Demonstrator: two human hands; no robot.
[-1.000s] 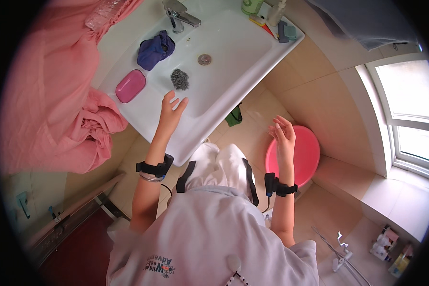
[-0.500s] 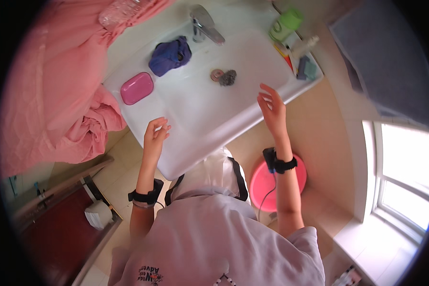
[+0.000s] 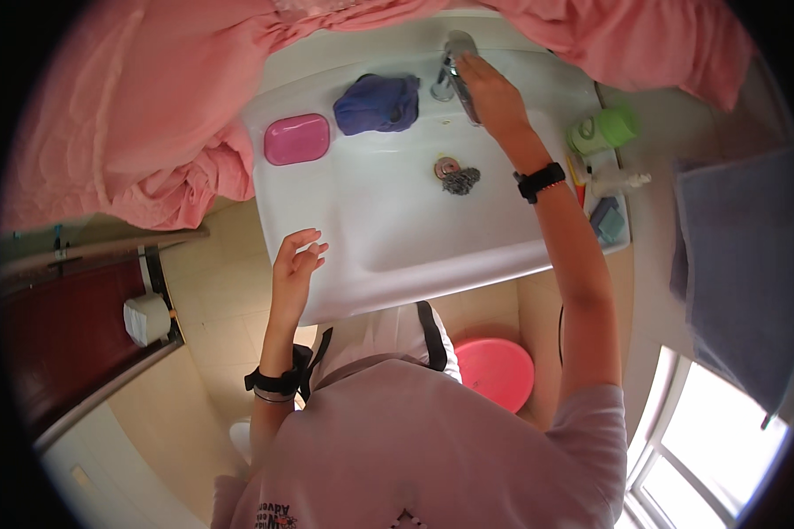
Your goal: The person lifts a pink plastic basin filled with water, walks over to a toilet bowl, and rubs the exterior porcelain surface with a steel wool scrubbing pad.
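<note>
My right hand [image 3: 492,95] reaches across the white sink [image 3: 397,251] to the chrome faucet [image 3: 458,57]. Its fingers rest around the faucet's lever, and the palm partly covers it. Over the sink's left front part hovers my left hand [image 3: 296,260], open, its fingers loosely bent with nothing between them. In the basin a grey wire scourer [image 3: 460,182] lies against the round drain [image 3: 446,166]. A bunched blue-purple cloth [image 3: 377,103] sits on the back ledge left of the faucet. Beside the cloth is a pink soap dish [image 3: 297,138]. No running water can be made out.
On the sink's right ledge stand a green-capped container [image 3: 602,130], a pump bottle [image 3: 622,182] and small blue-green blocks [image 3: 607,219]. Pink curtain fabric [image 3: 185,115] hangs at left and behind. A pink basin [image 3: 496,372] is below the sink; a grey towel [image 3: 741,256] hangs at right.
My right hand has gone from above the sink's right front edge forward and left onto the faucet lever. My left hand stays bent and free. The view has turned.
</note>
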